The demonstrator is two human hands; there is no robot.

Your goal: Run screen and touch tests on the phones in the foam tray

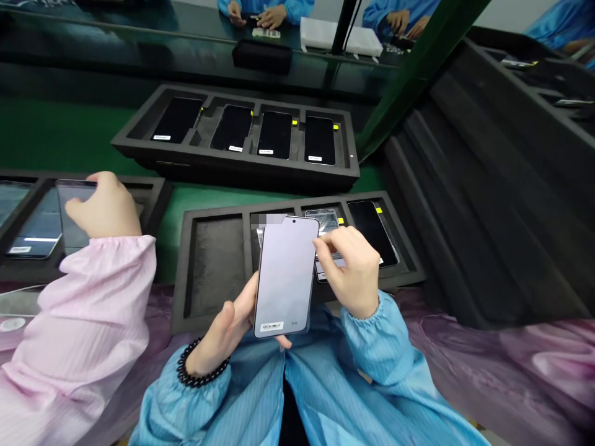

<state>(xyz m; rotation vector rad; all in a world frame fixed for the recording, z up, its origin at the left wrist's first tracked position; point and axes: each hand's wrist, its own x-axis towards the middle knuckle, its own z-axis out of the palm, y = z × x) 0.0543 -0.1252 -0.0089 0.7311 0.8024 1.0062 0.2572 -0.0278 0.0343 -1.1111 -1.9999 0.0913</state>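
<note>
A smartphone (286,279) with a pale, blank screen and a small white label at its lower left corner is held upright in front of me. My left hand (237,316) supports it from behind and along its left edge, a black bead bracelet at the wrist. Thumb and forefinger of my right hand (351,269) are pinched together at the phone's upper right edge; whatever lies between them is too small to make out. Below both hands is a black foam tray (214,266) holding a dark phone (372,229) and another phone (320,217), partly covered by my right hand.
Farther back stands a foam tray (237,158) with several dark phones. At left, a co-worker's hand (109,207) in a pink sleeve grips a phone over another tray (153,192). Stacked black trays (493,186) rise at right. Co-workers' hands (272,15) work across the bench.
</note>
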